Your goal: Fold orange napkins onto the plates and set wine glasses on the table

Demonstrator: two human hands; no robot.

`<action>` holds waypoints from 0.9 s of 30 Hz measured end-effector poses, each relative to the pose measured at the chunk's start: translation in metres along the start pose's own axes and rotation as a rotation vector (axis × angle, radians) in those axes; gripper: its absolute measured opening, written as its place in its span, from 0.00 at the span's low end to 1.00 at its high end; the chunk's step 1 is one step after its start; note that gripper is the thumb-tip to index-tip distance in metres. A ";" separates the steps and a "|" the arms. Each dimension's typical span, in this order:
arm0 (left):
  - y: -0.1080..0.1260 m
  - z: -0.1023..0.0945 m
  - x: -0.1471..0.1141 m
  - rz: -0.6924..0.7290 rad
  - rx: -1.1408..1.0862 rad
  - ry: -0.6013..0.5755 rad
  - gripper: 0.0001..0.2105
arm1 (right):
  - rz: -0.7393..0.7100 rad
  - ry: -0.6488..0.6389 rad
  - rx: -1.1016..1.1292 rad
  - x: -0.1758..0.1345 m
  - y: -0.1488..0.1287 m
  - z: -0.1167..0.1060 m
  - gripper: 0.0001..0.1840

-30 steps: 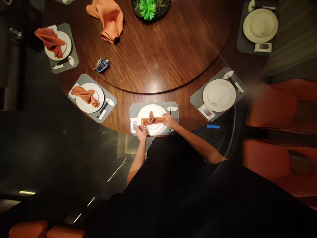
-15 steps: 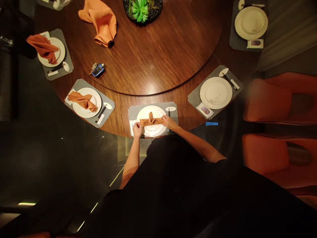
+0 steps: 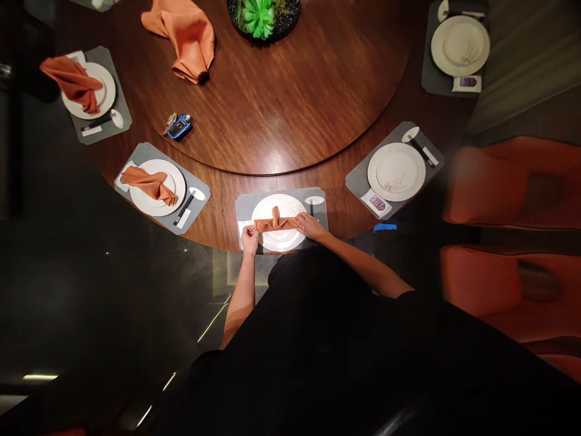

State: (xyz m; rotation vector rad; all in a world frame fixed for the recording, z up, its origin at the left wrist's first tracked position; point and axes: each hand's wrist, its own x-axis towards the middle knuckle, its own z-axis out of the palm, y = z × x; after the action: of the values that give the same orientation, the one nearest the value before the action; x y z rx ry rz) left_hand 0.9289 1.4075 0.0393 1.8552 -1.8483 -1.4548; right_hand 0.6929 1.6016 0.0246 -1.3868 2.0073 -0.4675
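Observation:
An orange cloth napkin (image 3: 278, 224), folded into a narrow pleated strip with a small upright tip at its middle, lies across the white plate (image 3: 281, 243) in front of me. My left hand (image 3: 249, 238) pinches its left end. Its right end is between the fingers of my right hand (image 3: 310, 226). Beneath the plate is a grey placemat (image 3: 245, 203). A white spoon (image 3: 314, 200) and dark chopsticks (image 3: 311, 209) rest to the plate's right, partly behind my right hand. A white packet (image 3: 241, 225) shows beside my left hand.
Place settings with folded orange napkins (image 3: 150, 185) stand to the left. A plate (image 3: 396, 172) without a napkin is at right. On the raised round turntable (image 3: 290, 109) are keys (image 3: 179, 126), a loose orange napkin (image 3: 190, 42) and a potted succulent (image 3: 261, 18). Orange chairs (image 3: 485, 188) stand right.
The napkin strip looks slightly longer and straighter, its left end drawn a little left with my left hand. My right hand has barely moved. The view has shifted slightly.

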 end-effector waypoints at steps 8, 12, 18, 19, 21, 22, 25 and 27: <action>0.011 -0.017 -0.004 0.007 0.080 0.108 0.09 | -0.028 0.059 0.056 -0.013 0.010 -0.005 0.25; 0.044 -0.012 0.012 0.166 0.276 0.005 0.07 | 0.056 0.145 0.127 -0.016 0.015 -0.013 0.25; 0.110 0.046 0.048 0.190 0.593 -0.306 0.10 | 0.678 0.513 0.580 0.056 0.037 -0.048 0.13; 0.116 0.053 0.050 0.186 0.608 -0.340 0.10 | 0.769 0.519 0.699 0.075 0.042 -0.057 0.10; 0.122 0.058 0.051 0.192 0.611 -0.360 0.08 | 0.875 0.501 0.884 0.113 0.049 -0.078 0.06; 0.123 0.057 0.050 0.195 0.606 -0.348 0.08 | 0.895 0.495 0.936 0.129 0.051 -0.088 0.08; 0.124 0.038 0.049 0.194 0.555 -0.273 0.06 | 0.921 0.488 1.021 0.169 0.051 -0.114 0.19; 0.125 0.019 0.055 0.193 0.457 -0.214 0.06 | 0.952 0.493 1.083 0.188 0.049 -0.126 0.20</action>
State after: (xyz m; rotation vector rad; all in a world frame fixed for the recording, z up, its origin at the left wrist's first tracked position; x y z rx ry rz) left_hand 0.8171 1.3430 0.0870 1.6716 -2.5612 -1.2863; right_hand 0.5292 1.4383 0.0291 0.3685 1.9386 -1.2224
